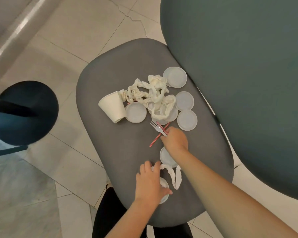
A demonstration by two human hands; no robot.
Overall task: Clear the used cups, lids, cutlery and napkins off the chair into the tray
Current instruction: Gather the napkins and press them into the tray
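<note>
- Hands reach from the bottom of the view over the grey chair seat [110,69], both forearms bare.
- Right hand [176,140] stretches furthest, its forearm running diagonally up from the lower right corner; the knuckles face the camera and the fingers curl down.
- Its fingertips pinch the handle end of a white plastic fork [157,127], whose tines point up and left, away from the hand. A red-and-white straw [157,136] lies crossed under the fork; whether the fingers also grasp the straw cannot be told.
- Left hand [150,182] sits nearer the seat's front edge, palm down, thumb out to the right. It rests on a small white lid [164,196] that it mostly covers, and its fingertips touch the end of a twisted napkin strip [176,177]; the fingers bend only slightly, and a firm grasp is not evident.
- Another lid [165,157] lies between the two hands, partly hidden by the right wrist.
- Further up the seat, a paper cup [113,106] lies on its side, mouth toward the upper left, beside a heap of crumpled napkins [150,93] ringed by more lids [175,77].
- One lid in the heap is largely buried under the napkins.
- Tray is out of view.
- To the right a dark green rounded surface [248,83] is cut off by the frame, and a black round base [24,112] stands on the tiled floor at left.
</note>
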